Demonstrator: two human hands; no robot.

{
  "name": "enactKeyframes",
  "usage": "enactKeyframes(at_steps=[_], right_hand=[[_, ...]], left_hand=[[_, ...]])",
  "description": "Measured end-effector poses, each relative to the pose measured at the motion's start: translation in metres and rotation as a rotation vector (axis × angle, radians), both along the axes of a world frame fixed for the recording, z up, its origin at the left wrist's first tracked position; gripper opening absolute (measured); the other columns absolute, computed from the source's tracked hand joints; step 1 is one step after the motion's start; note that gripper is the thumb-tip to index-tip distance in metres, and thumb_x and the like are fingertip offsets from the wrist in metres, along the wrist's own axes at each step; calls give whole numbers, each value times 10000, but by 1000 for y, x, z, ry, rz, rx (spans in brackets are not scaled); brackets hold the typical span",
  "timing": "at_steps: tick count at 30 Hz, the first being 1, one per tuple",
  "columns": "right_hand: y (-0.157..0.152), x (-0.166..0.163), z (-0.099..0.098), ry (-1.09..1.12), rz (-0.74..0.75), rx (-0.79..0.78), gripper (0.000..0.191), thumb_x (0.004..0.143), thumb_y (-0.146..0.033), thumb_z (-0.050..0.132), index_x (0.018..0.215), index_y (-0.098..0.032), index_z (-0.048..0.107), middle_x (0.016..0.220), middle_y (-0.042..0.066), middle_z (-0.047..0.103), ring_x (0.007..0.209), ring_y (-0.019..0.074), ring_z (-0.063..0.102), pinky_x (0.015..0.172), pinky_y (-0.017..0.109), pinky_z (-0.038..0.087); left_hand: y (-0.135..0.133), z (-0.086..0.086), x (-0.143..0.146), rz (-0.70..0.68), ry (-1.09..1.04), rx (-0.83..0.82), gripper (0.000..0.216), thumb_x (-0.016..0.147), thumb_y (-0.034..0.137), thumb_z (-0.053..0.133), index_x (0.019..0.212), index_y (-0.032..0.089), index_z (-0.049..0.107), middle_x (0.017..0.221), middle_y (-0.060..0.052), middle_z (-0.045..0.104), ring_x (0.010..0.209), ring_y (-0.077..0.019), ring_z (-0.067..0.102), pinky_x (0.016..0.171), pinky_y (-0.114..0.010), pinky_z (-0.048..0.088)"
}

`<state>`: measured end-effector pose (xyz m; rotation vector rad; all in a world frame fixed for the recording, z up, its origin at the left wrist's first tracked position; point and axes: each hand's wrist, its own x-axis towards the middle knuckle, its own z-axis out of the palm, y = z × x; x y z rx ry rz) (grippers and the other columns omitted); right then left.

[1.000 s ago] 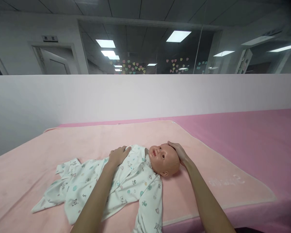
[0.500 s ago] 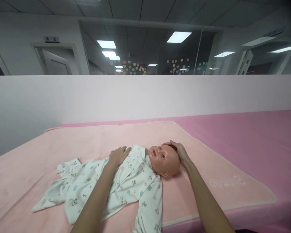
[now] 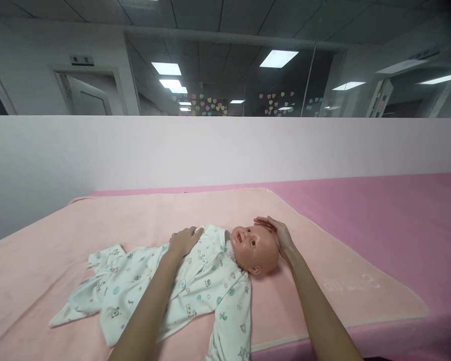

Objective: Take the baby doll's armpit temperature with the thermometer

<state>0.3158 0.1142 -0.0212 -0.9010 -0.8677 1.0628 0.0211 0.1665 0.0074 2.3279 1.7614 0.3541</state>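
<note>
A baby doll [image 3: 254, 249] lies on its back on a peach blanket [image 3: 285, 321], its head toward the right and its mouth open. It is dressed in a white printed sleepsuit [image 3: 206, 288], with the legs spread out to the left. My left hand [image 3: 185, 241] rests flat on the doll's torso, fingers stretched out. Against the crown of the doll's head is my right hand [image 3: 278, 231], palm curved along it and fingers extended; the fingertips reach past the far side of the head. Neither hand grips anything.
Beneath the blanket is a pink covered surface [image 3: 391, 220]. A low white wall [image 3: 225, 150] runs along the back. Above it a glass window [image 3: 233, 75] carries heart-shaped stickers and reflects ceiling lights. A door [image 3: 86, 95] shows at the left.
My right hand's fingers have lifted slightly from the doll's head and spread a little. My left hand and the doll have stayed in place.
</note>
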Motion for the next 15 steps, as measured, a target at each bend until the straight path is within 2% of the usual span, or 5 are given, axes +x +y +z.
enactKeyframes(at_steps=[9, 15], right_hand=[[-6, -4, 4, -103, 48, -99, 399, 662, -532, 615, 787, -166, 711, 812, 84, 709, 852, 258, 632, 814, 352, 453], [-3, -3, 3, -28, 58, -76, 350, 677, -503, 620, 804, -187, 700, 940, 84, 695, 981, 265, 600, 893, 363, 436]], left_hand=[[-1, 1, 1, -9, 10, 5, 602, 808, 586, 168, 1110, 245, 562, 1114, -80, 620, 1041, -291, 537, 890, -442, 350], [-1, 1, 0, -6, 3, 6, 599, 808, 588, 169, 1106, 249, 562, 1108, -79, 622, 1036, -293, 538, 893, -453, 345]])
